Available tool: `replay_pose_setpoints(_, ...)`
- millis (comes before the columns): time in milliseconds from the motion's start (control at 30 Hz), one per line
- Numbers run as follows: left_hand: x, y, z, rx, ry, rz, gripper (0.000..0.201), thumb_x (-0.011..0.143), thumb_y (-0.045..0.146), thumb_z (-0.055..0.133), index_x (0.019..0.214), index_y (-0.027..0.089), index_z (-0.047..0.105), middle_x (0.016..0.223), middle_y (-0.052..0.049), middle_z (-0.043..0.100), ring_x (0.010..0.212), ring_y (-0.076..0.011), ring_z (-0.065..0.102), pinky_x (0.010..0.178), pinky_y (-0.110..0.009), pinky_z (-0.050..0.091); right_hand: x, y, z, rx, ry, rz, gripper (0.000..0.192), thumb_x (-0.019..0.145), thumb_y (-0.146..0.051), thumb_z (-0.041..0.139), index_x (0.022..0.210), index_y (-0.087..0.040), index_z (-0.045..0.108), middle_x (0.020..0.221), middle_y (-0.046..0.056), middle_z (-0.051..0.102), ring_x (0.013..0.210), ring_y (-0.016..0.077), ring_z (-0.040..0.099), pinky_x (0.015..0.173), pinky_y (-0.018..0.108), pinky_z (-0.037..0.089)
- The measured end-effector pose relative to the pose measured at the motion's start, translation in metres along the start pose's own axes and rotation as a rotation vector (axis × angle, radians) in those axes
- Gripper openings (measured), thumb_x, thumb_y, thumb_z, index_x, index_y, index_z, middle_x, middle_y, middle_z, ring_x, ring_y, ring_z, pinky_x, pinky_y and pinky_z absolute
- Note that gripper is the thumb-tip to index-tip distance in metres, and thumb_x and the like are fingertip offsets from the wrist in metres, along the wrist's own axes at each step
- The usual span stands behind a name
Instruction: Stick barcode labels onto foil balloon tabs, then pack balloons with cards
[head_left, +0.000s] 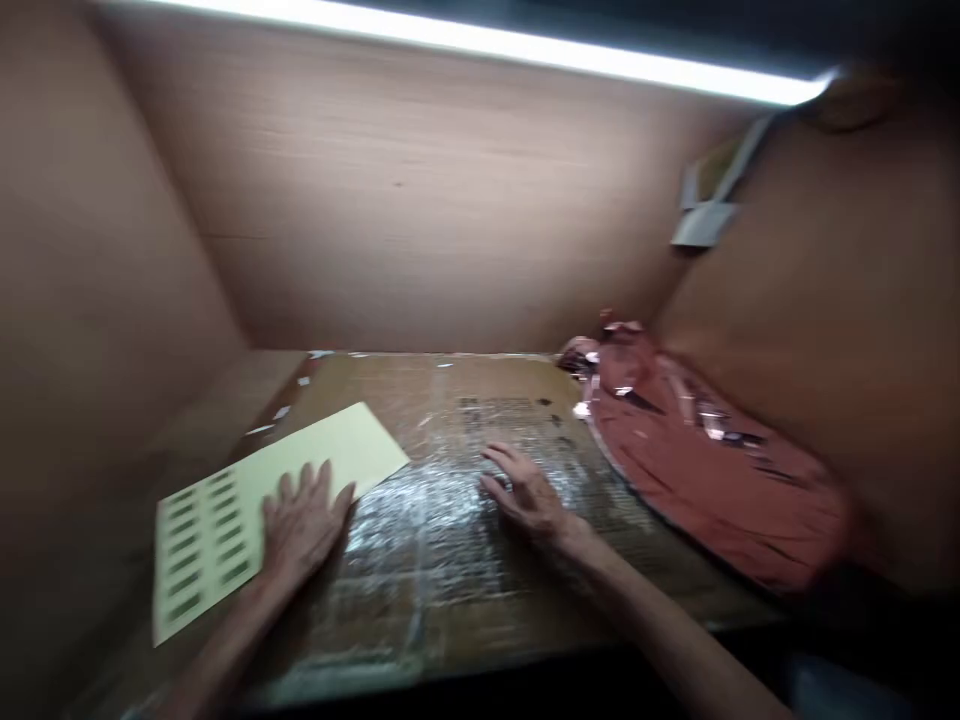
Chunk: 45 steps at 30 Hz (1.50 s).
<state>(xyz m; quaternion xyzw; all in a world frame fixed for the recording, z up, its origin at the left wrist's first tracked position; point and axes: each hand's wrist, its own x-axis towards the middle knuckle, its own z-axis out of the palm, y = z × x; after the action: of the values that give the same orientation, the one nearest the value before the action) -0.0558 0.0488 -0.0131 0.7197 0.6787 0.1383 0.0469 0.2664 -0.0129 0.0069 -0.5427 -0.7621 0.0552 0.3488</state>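
Left hand (304, 520), fingers spread, lies flat on the yellow label sheet (225, 520); right hand (525, 490), fingers loosely spread, rests right of the sheet, apart.

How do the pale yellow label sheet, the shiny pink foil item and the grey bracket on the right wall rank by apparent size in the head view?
1. Shiny pink foil item, largest.
2. Pale yellow label sheet, under the left hand; it lies nearer the camera, so the gap is unsure.
3. Grey bracket, clearly smallest, though farthest away.

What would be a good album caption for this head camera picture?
Left hand flat on a pale label sheet, right hand on the taped worktop, pink foil alongside.
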Motion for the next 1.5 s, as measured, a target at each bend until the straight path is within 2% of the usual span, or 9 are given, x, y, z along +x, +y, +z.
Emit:
replay_pose_setpoints(100, 0.028, 0.031, 0.029, 0.175, -0.066, 0.178, 0.064, 0.097, 0.048, 0.034, 0.149, 0.013, 0.044, 0.156, -0.020, 0.036, 0.146, -0.0475, 0.024, 0.113, -0.065, 0.020, -0.005, 0.045, -0.026, -0.098, 0.057, 0.075, 0.035, 0.093, -0.029, 0.055, 0.125, -0.016, 0.064, 0.131, 0.016, 0.063, 0.124, 0.0263, 0.059, 0.107, 0.044, 0.047)
replay_pose_setpoints(267, 0.046, 0.112, 0.047, 0.136, -0.255, 0.619, 0.065, 0.097, 0.050, 0.038, 0.154, 0.019, 0.035, 0.162, -0.012, 0.024, 0.151, -0.0402, 0.014, 0.120, -0.059, 0.015, -0.067, 0.112, -0.104, -0.285, 0.238, 0.328, 0.029, 0.094, -0.033, 0.051, 0.114, -0.020, 0.067, 0.120, 0.010, 0.068, 0.113, 0.0223, 0.065, 0.100, 0.037, 0.052)
replay_pose_setpoints(567, -0.003, 0.203, 0.054, -0.226, -0.472, 1.362, 0.068, 0.095, 0.060, 0.045, 0.155, 0.028, 0.033, 0.161, -0.008, 0.026, 0.148, -0.0445, 0.019, 0.115, -0.070, 0.023, -0.151, 0.194, -0.225, -0.610, 0.466, 0.630, 0.039, 0.085, -0.039, 0.049, 0.109, -0.014, 0.066, 0.115, 0.018, 0.068, 0.111, 0.0307, 0.063, 0.101, 0.047, 0.049)
replay_pose_setpoints(767, -0.027, 0.249, 0.054, -0.315, -0.424, 1.488, 0.065, 0.093, 0.060, 0.050, 0.148, 0.027, 0.042, 0.155, -0.009, 0.041, 0.145, -0.0437, 0.030, 0.113, -0.068, 0.030, -0.222, 0.214, -0.265, -0.737, 0.561, 0.776, 0.039, 0.082, -0.040, 0.049, 0.103, -0.013, 0.066, 0.107, 0.021, 0.067, 0.106, 0.0343, 0.063, 0.096, 0.053, 0.050)
replay_pose_setpoints(933, -0.040, 0.256, 0.042, -0.291, -0.432, 1.482, 0.049, 0.094, 0.055, 0.051, 0.134, 0.026, 0.052, 0.146, -0.007, 0.052, 0.139, -0.0372, 0.041, 0.114, -0.057, 0.035, -0.235, 0.198, -0.245, -0.711, 0.556, 0.715, 0.052, 0.086, -0.051, 0.054, 0.119, -0.012, 0.062, 0.122, 0.021, 0.061, 0.116, 0.0342, 0.059, 0.100, 0.050, 0.049)
replay_pose_setpoints(1100, -0.052, 0.251, 0.037, -0.255, -0.385, 1.453, 0.045, 0.096, 0.049, 0.051, 0.134, 0.025, 0.051, 0.143, -0.007, 0.055, 0.138, -0.0347, 0.044, 0.114, -0.054, 0.036, -0.206, 0.132, -0.195, -0.700, 0.245, 0.322, 0.052, 0.091, -0.041, 0.058, 0.138, -0.016, 0.053, 0.144, 0.014, 0.052, 0.132, 0.0289, 0.050, 0.110, 0.045, 0.044)
replay_pose_setpoints(1167, -0.055, 0.248, 0.038, -0.220, -0.358, 1.475, 0.045, 0.096, 0.048, 0.051, 0.133, 0.024, 0.052, 0.144, -0.006, 0.055, 0.138, -0.0342, 0.044, 0.114, -0.053, 0.038, -0.190, 0.123, -0.193, -0.726, 0.205, 0.295, 0.045, 0.094, -0.036, 0.055, 0.134, -0.017, 0.056, 0.144, 0.013, 0.052, 0.131, 0.0277, 0.051, 0.110, 0.043, 0.044)
replay_pose_setpoints(1400, -0.052, 0.237, 0.047, -0.129, -0.052, 1.527, 0.058, 0.094, 0.053, 0.055, 0.143, 0.024, 0.045, 0.146, -0.003, 0.053, 0.136, -0.0346, 0.048, 0.105, -0.048, 0.050, -0.145, 0.204, -0.273, -0.789, 0.220, 0.860, 0.042, 0.095, -0.034, 0.048, 0.130, -0.010, 0.056, 0.135, 0.019, 0.057, 0.126, 0.0280, 0.054, 0.104, 0.036, 0.043)
replay_pose_setpoints(1500, -0.048, 0.223, 0.054, -0.084, 0.031, 1.496, 0.057, 0.092, 0.054, 0.056, 0.140, 0.024, 0.049, 0.143, -0.002, 0.056, 0.131, -0.0350, 0.053, 0.100, -0.047, 0.055, -0.129, 0.232, -0.288, -0.769, 0.200, 0.985, 0.041, 0.093, -0.034, 0.051, 0.121, -0.005, 0.059, 0.122, 0.026, 0.062, 0.114, 0.0336, 0.061, 0.095, 0.040, 0.046)
